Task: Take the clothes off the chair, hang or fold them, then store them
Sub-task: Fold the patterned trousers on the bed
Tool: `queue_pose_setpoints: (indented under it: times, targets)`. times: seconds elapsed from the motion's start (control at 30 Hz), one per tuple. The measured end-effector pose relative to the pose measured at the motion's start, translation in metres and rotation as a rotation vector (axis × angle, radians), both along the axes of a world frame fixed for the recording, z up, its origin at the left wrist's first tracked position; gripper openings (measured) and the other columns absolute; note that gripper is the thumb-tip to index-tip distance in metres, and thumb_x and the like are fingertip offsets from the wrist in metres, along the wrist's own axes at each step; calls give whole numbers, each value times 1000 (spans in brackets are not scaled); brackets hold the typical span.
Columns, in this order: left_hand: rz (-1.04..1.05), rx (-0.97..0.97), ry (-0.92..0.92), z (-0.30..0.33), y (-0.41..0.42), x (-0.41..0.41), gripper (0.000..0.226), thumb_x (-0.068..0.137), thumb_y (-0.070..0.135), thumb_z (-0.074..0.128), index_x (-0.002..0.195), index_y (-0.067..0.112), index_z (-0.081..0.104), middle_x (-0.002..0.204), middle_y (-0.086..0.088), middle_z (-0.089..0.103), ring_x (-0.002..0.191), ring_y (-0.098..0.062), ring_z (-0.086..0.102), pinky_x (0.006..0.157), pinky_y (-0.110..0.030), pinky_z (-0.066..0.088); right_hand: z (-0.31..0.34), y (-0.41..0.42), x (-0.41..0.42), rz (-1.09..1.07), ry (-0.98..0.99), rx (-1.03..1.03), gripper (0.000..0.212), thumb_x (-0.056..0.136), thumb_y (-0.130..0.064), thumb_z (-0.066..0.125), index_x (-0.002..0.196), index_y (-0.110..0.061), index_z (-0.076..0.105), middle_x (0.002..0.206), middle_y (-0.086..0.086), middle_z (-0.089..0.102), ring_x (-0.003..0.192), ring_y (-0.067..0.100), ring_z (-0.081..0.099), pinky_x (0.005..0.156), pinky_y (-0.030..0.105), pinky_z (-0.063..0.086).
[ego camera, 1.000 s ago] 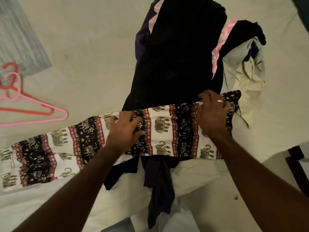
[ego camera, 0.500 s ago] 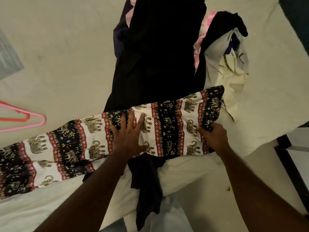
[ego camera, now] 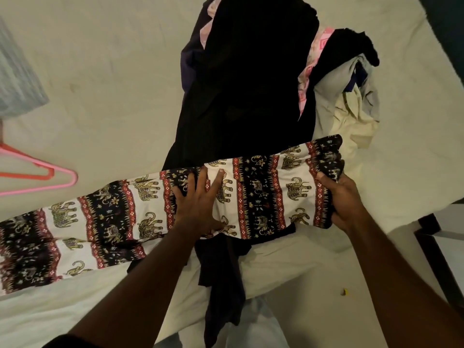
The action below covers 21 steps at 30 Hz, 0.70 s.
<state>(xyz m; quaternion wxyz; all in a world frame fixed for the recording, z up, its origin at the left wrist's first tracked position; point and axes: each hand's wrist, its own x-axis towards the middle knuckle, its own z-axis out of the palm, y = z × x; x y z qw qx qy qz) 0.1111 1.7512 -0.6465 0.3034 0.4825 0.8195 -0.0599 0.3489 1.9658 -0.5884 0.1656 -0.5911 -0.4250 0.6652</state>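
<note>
The elephant-print trousers [ego camera: 263,194] are lying stretched across the cream bedsheet [ego camera: 113,96], over a black garment [ego camera: 246,96]. The left hand [ego camera: 198,204] is pressing flat on them with fingers spread, while the right hand [ego camera: 339,197] is gripping their bunched end. Pink and orange hangers [ego camera: 50,177] are resting at the left. No readable writing is showing.

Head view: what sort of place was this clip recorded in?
Most likely a bedroom. The clothes lie on a bed with a pale sheet, a pile of garments sits on it beside the elephant-print trousers, and plastic hangers wait at the left.
</note>
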Motion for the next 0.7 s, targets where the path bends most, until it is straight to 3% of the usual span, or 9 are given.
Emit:
queue_pose_setpoints:
  times: [0.13, 0.27, 0.37, 0.43, 0.53, 0.7]
  targets:
    - [104, 230, -153, 13, -34, -11, 127, 64, 80, 73, 158, 45, -6, 169, -2, -8, 155, -30, -3, 116, -72, 6, 26, -34, -36, 91, 76, 136, 30, 99, -7, 61, 128, -7, 62, 117, 16, 73, 107, 32, 72, 87, 46, 60]
    - [377, 428, -53, 19, -114, -52, 84, 82, 78, 53, 150, 32, 37, 159, -6, 31, 146, -28, 28, 113, -62, 23, 44, -83, -104, 351, -9, 341, 28, 98, -10, 65, 126, -12, 64, 109, -1, 76, 106, 13, 72, 88, 27, 57]
    - [691, 454, 64, 14, -188, -96, 65, 86, 64, 55, 132, 19, 53, 136, -14, 50, 129, -34, 43, 103, -59, 33, 45, -128, -166, 575, -108, 491, 35, 97, -19, 69, 131, -16, 63, 117, -7, 72, 109, 5, 67, 96, 24, 53]
    - [916, 393, 152, 16, -239, -126, 61, 88, 55, 61, 129, 11, 53, 132, -21, 50, 129, -41, 42, 104, -63, 33, 38, -165, -209, 678, -141, 580, 42, 96, -21, 70, 136, -13, 61, 124, -1, 70, 115, 11, 64, 104, 31, 50]
    - [1202, 147, 136, 20, -298, -159, 66, 87, 41, 73, 133, 3, 44, 136, -28, 44, 131, -48, 37, 106, -66, 29, 26, -236, -267, 726, -148, 611, 48, 96, -21, 68, 142, -16, 57, 121, 5, 70, 111, 18, 66, 102, 36, 52]
    - [1297, 92, 154, 22, -348, -188, 77, 84, 53, 73, 135, 5, 41, 139, -24, 38, 132, -44, 35, 105, -65, 29, 5, -385, -340, 869, -209, 771, 42, 98, -17, 59, 140, -15, 56, 109, 16, 71, 100, 33, 66, 85, 39, 54]
